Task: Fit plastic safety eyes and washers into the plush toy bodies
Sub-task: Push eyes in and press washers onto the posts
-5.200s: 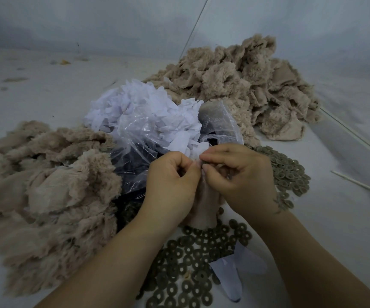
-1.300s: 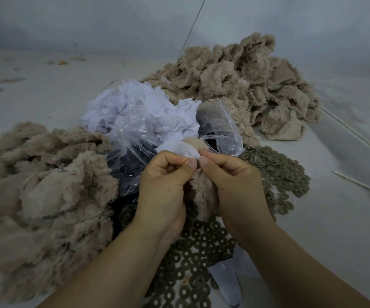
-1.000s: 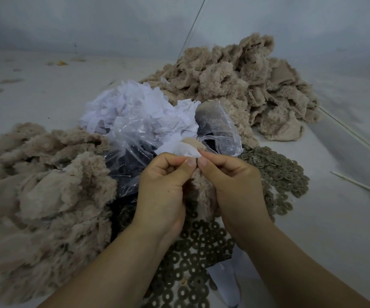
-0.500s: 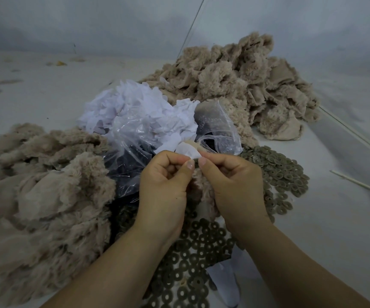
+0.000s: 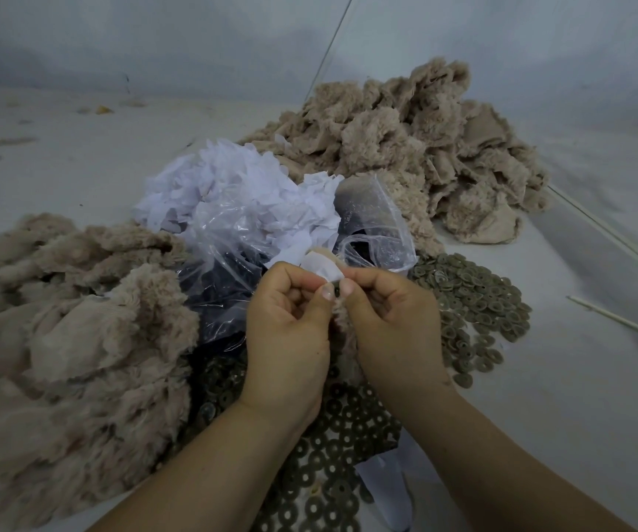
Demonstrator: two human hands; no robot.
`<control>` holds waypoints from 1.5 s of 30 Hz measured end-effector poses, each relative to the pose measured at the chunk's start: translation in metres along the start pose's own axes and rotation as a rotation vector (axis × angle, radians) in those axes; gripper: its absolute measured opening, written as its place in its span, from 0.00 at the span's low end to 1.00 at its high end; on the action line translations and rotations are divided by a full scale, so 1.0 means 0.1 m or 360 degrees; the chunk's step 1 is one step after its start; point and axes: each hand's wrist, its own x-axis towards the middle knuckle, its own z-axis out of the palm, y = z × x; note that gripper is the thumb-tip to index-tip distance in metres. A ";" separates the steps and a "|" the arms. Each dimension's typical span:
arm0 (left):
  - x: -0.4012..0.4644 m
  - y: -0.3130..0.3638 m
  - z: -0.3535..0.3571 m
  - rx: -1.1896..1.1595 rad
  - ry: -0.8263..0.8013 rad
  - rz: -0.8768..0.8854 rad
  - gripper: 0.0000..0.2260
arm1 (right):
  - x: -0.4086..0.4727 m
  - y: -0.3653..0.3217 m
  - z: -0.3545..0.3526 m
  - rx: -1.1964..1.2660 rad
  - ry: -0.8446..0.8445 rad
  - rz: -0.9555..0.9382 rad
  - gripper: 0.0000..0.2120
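A beige plush toy body (image 5: pixel 345 332) hangs between my two hands at the centre. My left hand (image 5: pixel 288 328) and my right hand (image 5: pixel 390 320) both pinch its upper edge, thumbs nearly touching, with a small white fabric piece (image 5: pixel 321 264) sticking up above the fingertips. Whether an eye or washer sits between the fingers is hidden. Olive ring-shaped washers (image 5: pixel 474 297) lie spread to the right, and more washers (image 5: pixel 329 455) lie below my wrists.
A pile of beige plush bodies (image 5: pixel 72 328) lies at the left and another pile (image 5: pixel 405 147) at the back right. A clear plastic bag (image 5: pixel 233 263) with white fabric scraps (image 5: pixel 233 197) sits behind my hands. A thin white stick (image 5: pixel 616 320) lies at right.
Both hands stay pinched on the plush body, shifting only slightly. Since five seconds ago the piece was lifted and turned, so the white fabric piece now shows above the fingertips.
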 end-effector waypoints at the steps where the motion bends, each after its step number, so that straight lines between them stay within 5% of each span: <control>1: 0.00 0.00 0.00 0.0006 0.0001 0.0010 0.15 | 0.00 0.01 0.00 0.0002 0.0008 0.0020 0.09; 6: -0.02 -0.02 0.01 0.0066 0.0000 0.0038 0.07 | -0.01 0.03 0.02 0.0035 0.0021 0.0122 0.07; 20: -0.01 -0.07 0.02 0.0096 0.0047 0.0017 0.14 | -0.03 0.02 0.04 0.0151 0.0001 0.0194 0.09; 24: -0.02 0.04 0.03 -0.0051 0.0030 -0.0090 0.03 | -0.01 -0.02 0.01 0.0293 0.0001 0.0258 0.06; 31: 0.00 0.02 0.04 -0.0086 0.0019 -0.0246 0.12 | 0.02 -0.03 -0.05 0.0733 -0.0147 0.0554 0.07; 36: 0.00 -0.01 0.03 0.0030 0.0056 -0.0224 0.02 | 0.05 -0.02 -0.08 0.0977 -0.0287 0.0705 0.10; 45: 0.02 -0.01 0.00 0.0518 -0.0102 0.0041 0.11 | 0.03 -0.01 -0.07 0.0891 -0.0217 0.0750 0.08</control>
